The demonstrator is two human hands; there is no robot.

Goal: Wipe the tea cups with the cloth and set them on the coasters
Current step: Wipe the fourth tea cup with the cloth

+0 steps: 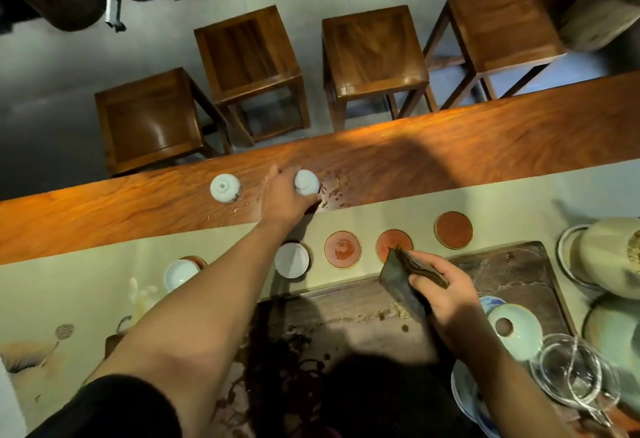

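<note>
The upturned cup [307, 182] on the wooden table [450, 157] looks like thin glazed porcelain: light, stiff, breakable, probably slick (water beads lie beside it), so the sides just under the foot seem the safest hold. The left hand [282, 200] reaches across with fingers curled around that cup's near side. The right hand [441, 293] clasps the folded cloth [403, 281] above the tray [533, 264], near three bare coasters [453, 229].

Far wooden strip of bench [450, 160] open to right of upturned cup [306, 181]; second upturned cup [225, 188] stands to left. Three coasters [343, 249] [394, 243] [453, 229] bare, reachable from above. Left forearm [214, 295] crosses over near cups [292, 260] [180, 274]. Right edge crowded: pale jars [613, 257], glass pitcher [575, 371], lid [512, 328].
</note>
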